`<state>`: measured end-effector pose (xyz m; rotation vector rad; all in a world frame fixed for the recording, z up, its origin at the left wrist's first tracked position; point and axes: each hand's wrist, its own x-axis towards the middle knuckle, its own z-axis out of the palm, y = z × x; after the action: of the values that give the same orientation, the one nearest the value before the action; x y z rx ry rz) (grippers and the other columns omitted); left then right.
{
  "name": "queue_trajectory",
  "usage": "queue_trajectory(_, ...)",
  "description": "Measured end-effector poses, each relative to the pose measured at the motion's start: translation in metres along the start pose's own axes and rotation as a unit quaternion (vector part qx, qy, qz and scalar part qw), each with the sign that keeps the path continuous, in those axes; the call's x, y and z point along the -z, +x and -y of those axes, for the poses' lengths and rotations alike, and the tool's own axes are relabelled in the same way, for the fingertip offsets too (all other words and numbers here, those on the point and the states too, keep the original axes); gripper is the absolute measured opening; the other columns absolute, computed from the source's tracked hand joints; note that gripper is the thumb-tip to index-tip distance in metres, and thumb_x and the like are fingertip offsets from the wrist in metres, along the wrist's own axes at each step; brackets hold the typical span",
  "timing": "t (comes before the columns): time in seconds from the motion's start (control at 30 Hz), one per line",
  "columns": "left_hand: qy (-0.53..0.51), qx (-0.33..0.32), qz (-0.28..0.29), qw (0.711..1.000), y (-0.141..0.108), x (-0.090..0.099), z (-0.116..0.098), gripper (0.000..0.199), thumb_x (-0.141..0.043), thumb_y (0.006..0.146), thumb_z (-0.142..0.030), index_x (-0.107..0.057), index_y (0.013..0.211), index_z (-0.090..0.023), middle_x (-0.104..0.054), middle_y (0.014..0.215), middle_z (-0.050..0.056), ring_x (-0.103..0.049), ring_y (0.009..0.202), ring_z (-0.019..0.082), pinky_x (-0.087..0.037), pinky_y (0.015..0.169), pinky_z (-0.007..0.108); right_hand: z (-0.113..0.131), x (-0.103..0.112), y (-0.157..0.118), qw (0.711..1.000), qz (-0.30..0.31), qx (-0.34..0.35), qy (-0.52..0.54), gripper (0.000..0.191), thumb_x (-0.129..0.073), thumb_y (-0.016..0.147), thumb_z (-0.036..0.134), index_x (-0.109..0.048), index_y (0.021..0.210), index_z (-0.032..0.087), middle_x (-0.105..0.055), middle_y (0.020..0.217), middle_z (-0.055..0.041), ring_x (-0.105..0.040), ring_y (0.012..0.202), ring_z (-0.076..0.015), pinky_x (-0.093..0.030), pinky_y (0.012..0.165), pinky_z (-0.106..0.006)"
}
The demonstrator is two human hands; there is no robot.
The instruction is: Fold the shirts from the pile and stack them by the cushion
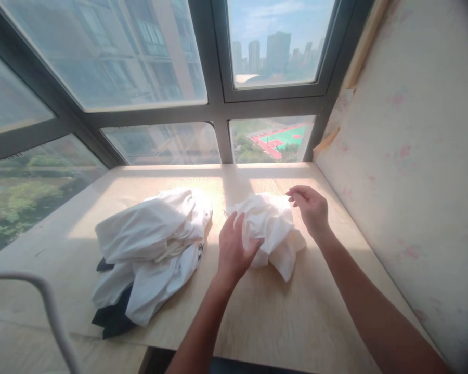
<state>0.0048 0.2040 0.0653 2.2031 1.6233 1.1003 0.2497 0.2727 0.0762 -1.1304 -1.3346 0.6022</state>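
Note:
A crumpled white cloth (271, 223) lies on the wooden surface in front of me. My left hand (236, 244) rests at its left side, with thumb and fingers apart and touching the fabric. Just above the cloth's upper right edge is my right hand (310, 208), its fingertips pinched together. Whatever may be between those fingertips is too small to make out. To the left sits a bigger heap of white clothing (152, 244) with black parts and some dark print at its right edge. Neither hand touches this heap.
The pale wooden surface (273, 322) runs up to framed windows (222, 88). A floral-papered wall (405, 171) bounds the right side, its paper peeling near the window. A grey curved tube (49, 306) stands at the lower left. Sunlight falls across the far part of the surface.

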Motion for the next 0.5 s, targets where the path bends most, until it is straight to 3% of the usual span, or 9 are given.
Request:
queue_trajectory(0.1, 0.038, -0.015, 0.079, 0.996, 0.007, -0.028, -0.016, 0.107, -0.082, 0.066, -0.058, -0.030, 0.153, -0.025, -0.024, 0.162, 0.019, -0.020, 0.149, 0.044, -0.023, 0.117, 0.063, -0.042, 0.028, -0.021, 0.969, -0.187, -0.143, -0.074, 0.021, -0.052, 0.083, 0.033, -0.066, 0.090, 0.018, -0.071, 0.089, -0.0070, -0.063, 0.067, -0.0163, -0.051, 0.056, -0.027)
queue_trajectory(0.17, 0.029, 0.000, 0.109, 0.994, 0.013, -0.049, -0.021, 0.116, -0.091, 0.053, -0.051, -0.035, 0.152, -0.026, -0.021, 0.164, 0.019, -0.017, 0.148, 0.050, -0.023, 0.115, 0.067, -0.065, 0.042, -0.041, 0.944, -0.239, -0.205, -0.095, 0.023, -0.050, 0.077, 0.034, -0.064, 0.085, 0.017, -0.071, 0.084, -0.0087, -0.060, 0.057, -0.0161, -0.044, 0.044, -0.025)
queue_trajectory(0.23, 0.003, 0.014, 0.109, 0.994, 0.021, -0.066, -0.021, 0.103, -0.093, 0.050, -0.034, -0.049, 0.143, -0.024, -0.032, 0.159, 0.020, -0.028, 0.144, 0.050, -0.030, 0.111, 0.065, -0.080, 0.049, -0.059, 0.943, -0.232, -0.221, -0.094, 0.026, -0.049, 0.074, 0.034, -0.065, 0.086, 0.018, -0.071, 0.083, -0.0087, -0.059, 0.053, -0.0162, -0.041, 0.041, -0.025)
queue_trajectory(0.33, -0.030, 0.032, 0.073, 0.996, 0.036, -0.076, -0.015, 0.053, -0.080, 0.064, -0.018, -0.067, 0.116, -0.020, -0.064, 0.129, 0.016, -0.057, 0.120, 0.037, -0.045, 0.097, 0.051, -0.086, 0.051, -0.074, 0.958, -0.150, -0.214, -0.123, 0.026, -0.050, 0.073, 0.033, -0.068, 0.087, 0.019, -0.071, 0.081, -0.0065, -0.063, 0.058, -0.0178, -0.047, 0.048, -0.026)
queue_trajectory(0.43, -0.073, 0.056, 0.007, 0.996, 0.057, -0.056, -0.006, 0.016, -0.063, 0.080, -0.018, -0.069, 0.095, -0.016, -0.072, 0.089, 0.007, -0.066, 0.084, 0.021, -0.051, 0.073, 0.033, -0.083, 0.050, -0.075, 0.967, -0.075, -0.192, -0.152, 0.025, -0.051, 0.072, 0.031, -0.070, 0.085, 0.019, -0.071, 0.080, -0.0066, -0.066, 0.062, -0.0191, -0.051, 0.057, -0.028)
queue_trajectory(0.5, -0.106, 0.072, -0.060, 0.990, 0.073, -0.023, 0.002, 0.015, -0.058, 0.086, -0.023, -0.067, 0.093, -0.014, -0.068, 0.077, 0.002, -0.062, 0.071, 0.015, -0.048, 0.063, 0.026, -0.082, 0.051, -0.073, 0.967, -0.087, -0.197, -0.133, 0.026, -0.051, 0.072, 0.031, -0.070, 0.086, 0.019, -0.071, 0.081, -0.0068, -0.066, 0.061, -0.0188, -0.051, 0.054, -0.027)
